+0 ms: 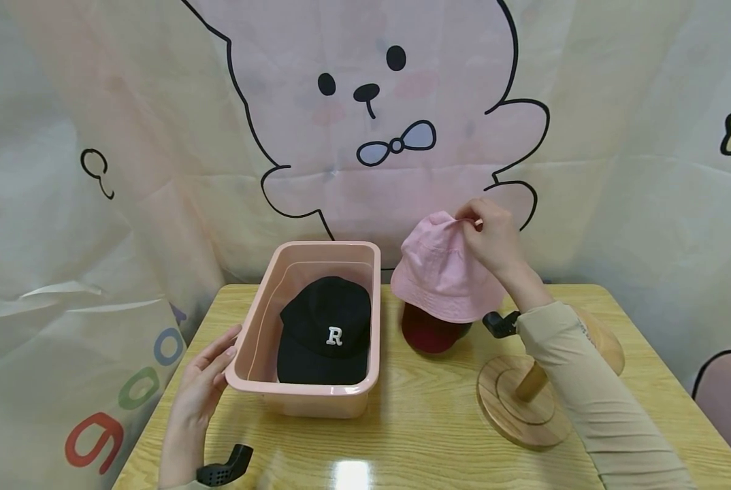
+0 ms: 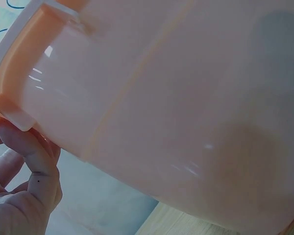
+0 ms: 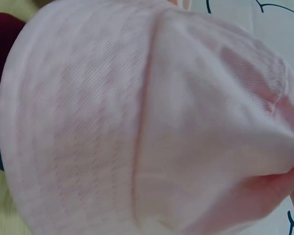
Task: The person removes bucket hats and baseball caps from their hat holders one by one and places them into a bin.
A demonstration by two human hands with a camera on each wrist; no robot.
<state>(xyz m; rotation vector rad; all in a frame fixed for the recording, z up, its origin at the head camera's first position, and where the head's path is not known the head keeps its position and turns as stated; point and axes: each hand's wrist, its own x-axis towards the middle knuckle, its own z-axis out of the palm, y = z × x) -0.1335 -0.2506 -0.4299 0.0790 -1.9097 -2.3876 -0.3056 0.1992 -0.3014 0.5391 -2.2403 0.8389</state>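
My right hand (image 1: 491, 235) pinches a pink bucket hat (image 1: 442, 269) by its crown, brim hanging down. Below it, a dark red cap (image 1: 429, 330) lies on the table, partly covered by the brim in the head view. The pink hat fills most of the right wrist view (image 3: 103, 117). At the left, my left hand (image 1: 201, 381) grips the rim of a pink plastic bin (image 1: 304, 389) near its front left corner. Bent fingers (image 2: 36, 156) show under that rim in the left wrist view. Inside the bin lies a black cap (image 1: 325, 327) with a white letter R.
A wooden hat stand (image 1: 518, 415) with a round base and rounded top stands at the right, partly behind my right sleeve (image 1: 592, 388). The wooden table (image 1: 427, 435) ends just behind the bin. A cartoon-printed curtain (image 1: 616, 204) hangs beyond it.
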